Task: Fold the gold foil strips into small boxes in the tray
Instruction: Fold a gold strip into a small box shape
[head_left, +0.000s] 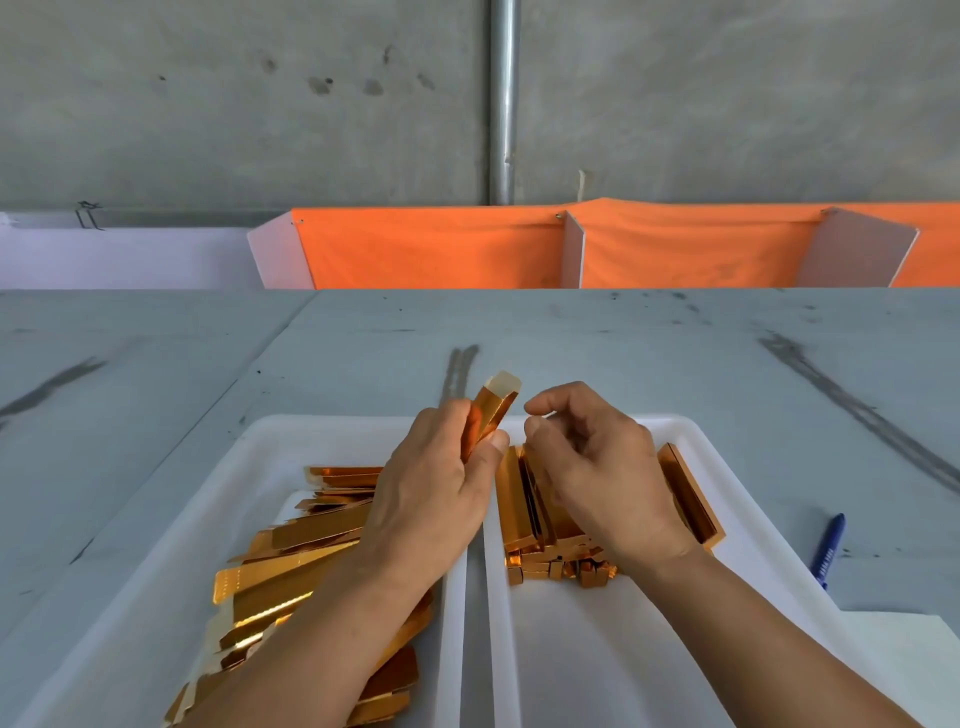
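- Two white trays, a left tray (270, 441) and a right tray (691, 431), are set side by side on a grey, scuffed table (623, 353).
- Behind the table an orange cloth (441, 249) is hung between white divider panels, and a bare concrete wall (260, 104) with an upright metal pipe (503, 104) is seen above it.
- Open table surface is left beyond the far rims of the trays and to both sides; a blue pen (829, 548) is laid on it just right of the right tray, with a white sheet (893, 639) near the corner below it.
- Flat gold foil strips (291, 577) are piled loosely in the left tray; folded boxes (524, 509) are stacked in the right tray, one long box leaning near its right wall.
- A partly folded strip (493, 410) is gripped by the left hand (431, 488) between thumb and curled fingers and held tilted above the far rims, its pale end flap uppermost.
- The right hand (592, 467) is held just beside that strip, not touching it, above the folded boxes; its fingers are curled inward, thumb and forefinger brought close, and nothing is seen between them.
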